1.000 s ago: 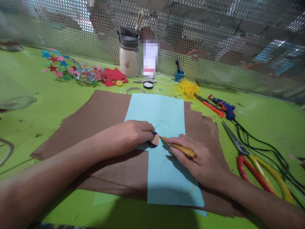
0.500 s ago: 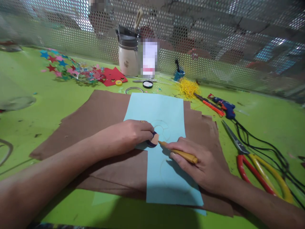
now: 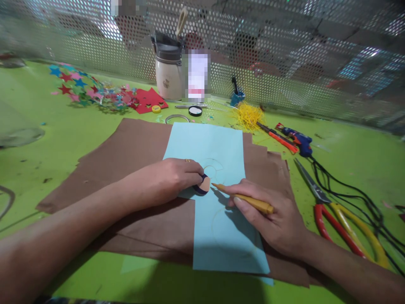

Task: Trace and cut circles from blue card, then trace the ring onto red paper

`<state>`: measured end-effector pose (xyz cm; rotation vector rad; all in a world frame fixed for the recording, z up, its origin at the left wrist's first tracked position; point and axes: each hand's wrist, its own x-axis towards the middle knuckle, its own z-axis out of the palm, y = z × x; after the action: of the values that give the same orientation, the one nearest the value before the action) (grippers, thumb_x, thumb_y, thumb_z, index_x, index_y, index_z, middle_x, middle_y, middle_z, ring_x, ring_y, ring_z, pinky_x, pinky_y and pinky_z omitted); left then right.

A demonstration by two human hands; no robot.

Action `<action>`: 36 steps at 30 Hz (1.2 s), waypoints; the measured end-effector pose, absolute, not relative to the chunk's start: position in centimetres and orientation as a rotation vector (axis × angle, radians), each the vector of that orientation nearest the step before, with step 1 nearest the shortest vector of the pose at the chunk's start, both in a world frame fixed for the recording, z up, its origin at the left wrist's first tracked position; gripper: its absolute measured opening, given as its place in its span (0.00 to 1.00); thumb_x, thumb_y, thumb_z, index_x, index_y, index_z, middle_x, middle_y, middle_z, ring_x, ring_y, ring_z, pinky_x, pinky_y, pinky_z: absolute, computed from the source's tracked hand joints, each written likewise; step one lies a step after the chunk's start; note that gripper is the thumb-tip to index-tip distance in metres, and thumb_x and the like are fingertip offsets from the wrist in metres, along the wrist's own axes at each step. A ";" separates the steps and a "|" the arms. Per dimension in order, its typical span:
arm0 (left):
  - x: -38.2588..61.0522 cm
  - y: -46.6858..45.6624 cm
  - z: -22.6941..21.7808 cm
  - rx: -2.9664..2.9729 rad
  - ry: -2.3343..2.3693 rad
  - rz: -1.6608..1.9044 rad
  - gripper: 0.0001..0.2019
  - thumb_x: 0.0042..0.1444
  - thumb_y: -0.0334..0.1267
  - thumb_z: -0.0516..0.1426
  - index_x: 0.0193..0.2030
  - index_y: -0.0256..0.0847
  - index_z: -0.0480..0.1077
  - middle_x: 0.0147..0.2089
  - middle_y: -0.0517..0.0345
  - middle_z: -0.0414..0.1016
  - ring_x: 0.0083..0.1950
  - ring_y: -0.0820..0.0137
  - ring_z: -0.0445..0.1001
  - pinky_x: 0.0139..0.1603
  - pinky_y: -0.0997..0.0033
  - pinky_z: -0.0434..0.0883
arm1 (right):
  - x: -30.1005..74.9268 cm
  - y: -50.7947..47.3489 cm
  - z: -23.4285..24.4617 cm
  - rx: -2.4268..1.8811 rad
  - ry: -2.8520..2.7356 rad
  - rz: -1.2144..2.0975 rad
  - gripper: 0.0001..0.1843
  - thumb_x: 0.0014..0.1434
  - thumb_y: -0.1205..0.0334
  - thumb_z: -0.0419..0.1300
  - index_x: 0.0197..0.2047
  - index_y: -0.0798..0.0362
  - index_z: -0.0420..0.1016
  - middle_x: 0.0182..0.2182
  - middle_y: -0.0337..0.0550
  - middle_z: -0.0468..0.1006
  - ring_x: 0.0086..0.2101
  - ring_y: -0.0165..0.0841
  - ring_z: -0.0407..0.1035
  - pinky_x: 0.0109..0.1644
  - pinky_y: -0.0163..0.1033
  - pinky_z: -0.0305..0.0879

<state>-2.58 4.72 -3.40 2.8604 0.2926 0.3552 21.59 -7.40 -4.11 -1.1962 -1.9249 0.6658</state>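
My left hand (image 3: 177,177) has its fingers closed on a small round disc (image 3: 205,185) with a dark rim and a pale face, pressed against light blue paper (image 3: 205,141). A yellow pencil-like marker (image 3: 253,203) is gripped in my right hand (image 3: 268,211), its tip just right of the disc. Faint curved lines are drawn on the paper above the disc, and a larger faint curve lies below it. Brown sheets (image 3: 139,143) are stacked under the blue paper.
Red-and-yellow-handled scissors (image 3: 322,211), a blue glue gun (image 3: 299,139) with a black cord and an orange-handled tool (image 3: 281,140) lie at right. Behind are yellow string (image 3: 248,116), a white bottle (image 3: 168,76), red paper (image 3: 151,100), star garlands (image 3: 79,86) and a mesh wall (image 3: 284,55).
My right hand has shifted slightly right with the marker, and its tip has moved a little away from the disc. My left hand holds the disc in nearly the same place.
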 end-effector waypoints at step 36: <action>-3.9 6.8 -3.4 2.665 0.715 0.996 0.10 0.61 0.28 0.54 0.42 0.39 0.76 0.40 0.55 0.81 0.39 0.71 0.79 0.40 0.76 0.73 | 23.7 -5.4 -5.3 -1.493 -2.261 -0.017 0.18 0.66 0.59 0.56 0.58 0.42 0.72 0.40 0.44 0.79 0.39 0.41 0.72 0.59 0.60 0.60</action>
<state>-3.89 6.79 -3.37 2.6655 0.7148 0.9959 23.68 -5.45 -5.33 -1.4927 -2.2610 -0.0171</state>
